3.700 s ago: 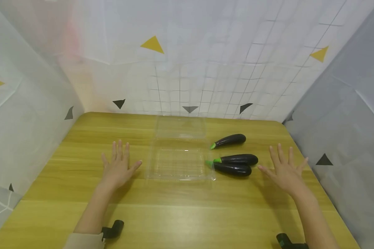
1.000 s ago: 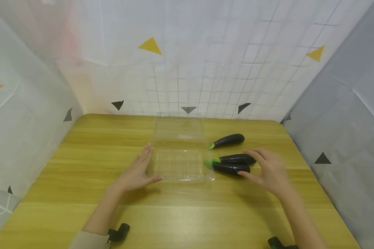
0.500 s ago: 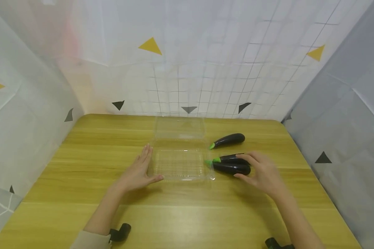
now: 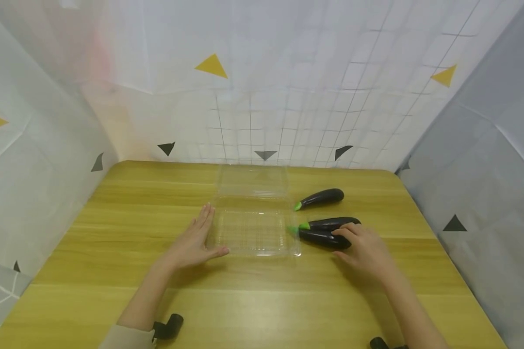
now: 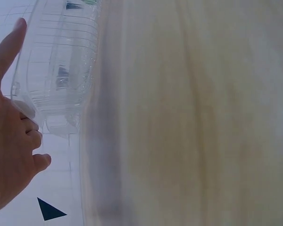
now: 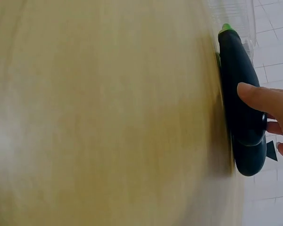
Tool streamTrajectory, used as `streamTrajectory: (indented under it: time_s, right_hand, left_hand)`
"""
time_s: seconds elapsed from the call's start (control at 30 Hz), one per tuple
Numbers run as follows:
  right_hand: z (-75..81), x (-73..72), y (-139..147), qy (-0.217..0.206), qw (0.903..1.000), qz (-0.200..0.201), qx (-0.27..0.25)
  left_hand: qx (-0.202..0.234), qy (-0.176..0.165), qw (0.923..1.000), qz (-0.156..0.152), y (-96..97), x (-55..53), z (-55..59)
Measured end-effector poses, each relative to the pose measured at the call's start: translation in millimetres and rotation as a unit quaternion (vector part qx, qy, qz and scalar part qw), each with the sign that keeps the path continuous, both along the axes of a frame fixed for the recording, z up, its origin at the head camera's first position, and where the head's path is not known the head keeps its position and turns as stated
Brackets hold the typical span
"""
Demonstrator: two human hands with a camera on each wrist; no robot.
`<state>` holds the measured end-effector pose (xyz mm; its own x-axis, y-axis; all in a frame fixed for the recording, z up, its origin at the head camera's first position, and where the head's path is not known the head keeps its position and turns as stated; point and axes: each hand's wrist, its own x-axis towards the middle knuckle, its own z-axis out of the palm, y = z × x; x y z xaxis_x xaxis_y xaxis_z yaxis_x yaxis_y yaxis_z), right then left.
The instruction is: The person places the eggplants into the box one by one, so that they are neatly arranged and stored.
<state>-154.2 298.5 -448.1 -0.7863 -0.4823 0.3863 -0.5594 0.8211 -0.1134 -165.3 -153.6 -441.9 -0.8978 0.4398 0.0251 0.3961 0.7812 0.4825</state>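
Observation:
A clear plastic clamshell container (image 4: 255, 253) lies with its lid (image 4: 251, 180) folded back, and I see nothing inside it. My left hand (image 4: 191, 246) rests along its left side, fingers extended and thumb at the front corner. Right of the container, two dark eggplants lie side by side, the near eggplant (image 4: 316, 236) against the far eggplant (image 4: 325, 223). With thumb and fingers my right hand (image 4: 366, 249) pinches the near eggplant's thick end. The right wrist view shows the thumb (image 6: 257, 96) across its side; the fingertips behind it are partly hidden.
A third eggplant (image 4: 324, 197) lies apart, farther back on the right. The wooden table (image 4: 262, 310) ends at a white back wall (image 4: 262, 106), with grey sheets at both sides. The near eggplant's green stem overlaps the container's right rim.
Both hands have come inward from lying spread on the table. The left hand came to the container's side. The right hand reached the eggplants, then shifted nearer, onto the near one.

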Motion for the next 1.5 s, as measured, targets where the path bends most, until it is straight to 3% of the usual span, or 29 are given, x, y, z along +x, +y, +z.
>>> streamTrajectory:
  time_s: [0.37, 0.63, 0.83, 1.13, 1.5]
  right_hand:
    - [-7.4, -2.3, -3.8, -0.016, 0.9992, -0.036, 0.002]
    - [-13.5, 4.1, 2.1, 0.028, 0.9986, -0.037, -0.024]
    - [-2.6, 11.5, 9.7, 0.054, 0.9975, -0.033, -0.031]
    - [17.3, 20.4, 21.4, 0.060, 0.9969, -0.047, -0.019]
    - [35.7, 13.5, 18.2, 0.101, 0.9941, -0.021, -0.036]
  left_hand:
    - [-0.003, 0.000, 1.0000, -0.003, 0.0, -2.2, 2.8]
    - [-0.003, -0.009, 0.9999, -0.003, -0.9, -1.5, 4.2]
    - [-0.004, -0.012, 0.9999, -0.002, -1.5, -0.5, 6.3]
    - [0.000, -0.015, 0.9999, -0.001, -1.2, -0.2, 5.4]
    - [-0.004, -0.016, 0.9999, -0.002, -1.5, -0.4, 4.8]
